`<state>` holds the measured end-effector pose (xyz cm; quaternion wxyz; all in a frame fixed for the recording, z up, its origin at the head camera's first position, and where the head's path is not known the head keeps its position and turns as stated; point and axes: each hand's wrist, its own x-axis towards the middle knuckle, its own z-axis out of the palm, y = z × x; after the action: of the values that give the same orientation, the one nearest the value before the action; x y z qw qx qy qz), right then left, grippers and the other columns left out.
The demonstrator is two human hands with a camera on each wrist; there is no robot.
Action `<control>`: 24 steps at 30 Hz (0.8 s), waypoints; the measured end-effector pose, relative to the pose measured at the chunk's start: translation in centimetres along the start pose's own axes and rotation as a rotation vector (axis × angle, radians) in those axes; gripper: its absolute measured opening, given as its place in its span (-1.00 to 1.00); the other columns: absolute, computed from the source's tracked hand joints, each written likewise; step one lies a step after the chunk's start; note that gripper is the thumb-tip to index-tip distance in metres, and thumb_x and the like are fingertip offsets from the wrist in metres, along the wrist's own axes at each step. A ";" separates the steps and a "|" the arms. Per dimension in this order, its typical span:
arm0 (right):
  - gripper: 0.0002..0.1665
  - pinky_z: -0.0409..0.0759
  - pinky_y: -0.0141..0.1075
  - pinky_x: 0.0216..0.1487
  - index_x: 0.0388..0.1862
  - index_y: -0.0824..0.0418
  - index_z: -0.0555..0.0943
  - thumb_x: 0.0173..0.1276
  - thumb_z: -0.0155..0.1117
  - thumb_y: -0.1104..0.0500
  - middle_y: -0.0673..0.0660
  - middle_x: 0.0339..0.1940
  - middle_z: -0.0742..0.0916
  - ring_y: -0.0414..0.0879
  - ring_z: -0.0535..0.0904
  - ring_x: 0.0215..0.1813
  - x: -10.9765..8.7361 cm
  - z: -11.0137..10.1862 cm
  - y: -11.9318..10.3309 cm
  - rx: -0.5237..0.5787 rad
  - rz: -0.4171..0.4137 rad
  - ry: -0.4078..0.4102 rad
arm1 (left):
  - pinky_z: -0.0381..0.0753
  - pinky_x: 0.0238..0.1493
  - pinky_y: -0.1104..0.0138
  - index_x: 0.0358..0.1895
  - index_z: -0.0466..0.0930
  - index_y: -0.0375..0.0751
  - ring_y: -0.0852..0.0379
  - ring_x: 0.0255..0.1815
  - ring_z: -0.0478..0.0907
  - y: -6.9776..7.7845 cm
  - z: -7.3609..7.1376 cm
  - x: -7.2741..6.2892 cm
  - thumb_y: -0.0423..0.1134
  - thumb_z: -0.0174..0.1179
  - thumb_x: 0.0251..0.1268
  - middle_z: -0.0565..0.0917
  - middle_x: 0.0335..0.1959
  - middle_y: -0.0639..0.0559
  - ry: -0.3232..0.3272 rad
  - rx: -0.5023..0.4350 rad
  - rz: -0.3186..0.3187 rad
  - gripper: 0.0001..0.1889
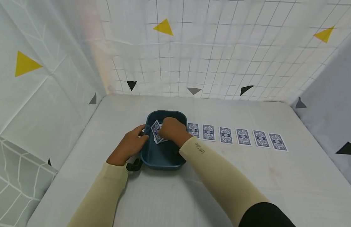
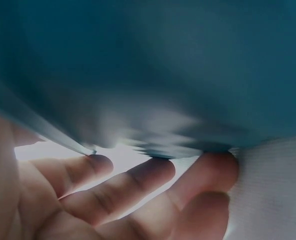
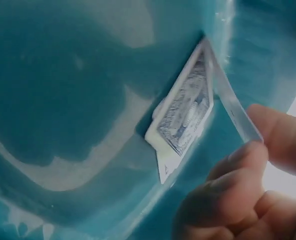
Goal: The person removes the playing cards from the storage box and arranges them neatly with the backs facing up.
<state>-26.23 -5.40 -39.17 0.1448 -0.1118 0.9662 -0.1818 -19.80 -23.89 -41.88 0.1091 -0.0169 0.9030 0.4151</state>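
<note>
A dark teal plastic tray [image 1: 161, 159] stands on the white table. My left hand [image 1: 130, 143] holds its left wall, the thumb near the rim; in the left wrist view the fingers [image 2: 153, 175] touch the tray's outer side from below. Inside the tray, my right hand [image 1: 174, 129] pinches one playing card [image 3: 233, 107] between thumb and fingertips, tilted up on edge. Beside that card, a small loose pile of playing cards [image 3: 185, 112] lies in the tray, a blue patterned back on top. In the head view the right hand partly covers the cards.
Right of the tray, several playing cards [image 1: 226, 135] lie face down in a spaced row on the table [image 1: 221, 183]. The nearest card [image 1: 193, 130] sits close to the tray's right rim. White sheeting [image 1: 221, 56] with taped triangles walls the back and sides.
</note>
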 end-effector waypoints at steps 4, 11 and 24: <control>-0.61 0.66 -0.19 -0.26 -0.02 0.20 0.76 0.60 0.28 -0.11 0.05 -0.36 0.73 -0.08 0.70 -0.34 0.1 -0.4 0.2 0.007 -0.031 -0.031 | 0.48 0.40 -0.18 0.75 0.13 0.02 -0.27 0.47 0.46 0.1 0.0 0.0 -0.03 -0.04 0.66 0.52 0.48 -0.25 0.005 -0.002 -0.001 -0.33; -0.52 0.57 -0.25 -0.36 -0.28 0.19 0.80 0.67 0.19 -0.11 0.10 -0.43 0.78 -0.07 0.68 -0.40 -1.1 -2.3 0.0 0.076 -0.081 -0.064 | 0.47 0.41 -0.19 0.74 0.15 0.01 -0.26 0.42 0.49 0.3 -0.1 0.1 -0.02 -0.05 0.66 0.52 0.47 -0.25 0.005 0.001 -0.015 -0.33; -0.59 0.60 -0.21 -0.23 -0.34 0.27 0.62 0.67 0.23 0.01 0.22 -0.17 0.72 0.05 0.83 -0.07 -5.1 -5.5 2.9 0.422 -0.064 -0.021 | 0.49 0.39 -0.18 0.73 0.17 0.03 -0.27 0.42 0.50 0.4 0.0 0.0 -0.04 -0.03 0.64 0.54 0.45 -0.23 0.015 -0.007 -0.028 -0.33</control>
<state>-23.69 0.38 -34.11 0.1695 -0.1114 0.9010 -0.3836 -19.85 -23.67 -41.60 0.1080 -0.0329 0.9020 0.4168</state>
